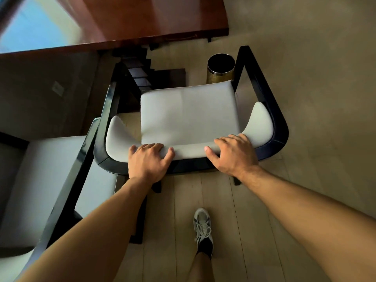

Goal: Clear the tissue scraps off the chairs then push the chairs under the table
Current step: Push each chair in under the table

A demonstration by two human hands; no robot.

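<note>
A black-framed chair (pixel 189 112) with a pale grey seat and padded backrest stands right below me, facing the reddish-brown wooden table (pixel 130 23). My left hand (pixel 149 161) grips the top of the backrest on its left side. My right hand (pixel 234 153) grips the same backrest further right. The seat cushion shows no tissue scraps. A second chair (pixel 50 180) of the same kind stands close on the left, its seat bare as far as I can see.
A cylindrical gold bin (pixel 220 68) with a dark inside stands on the floor just beyond the chair's front right corner, near the table's end. The table's dark base (pixel 140 74) is ahead of the seat. My shoe (pixel 203 226) rests on the plank floor behind the chair.
</note>
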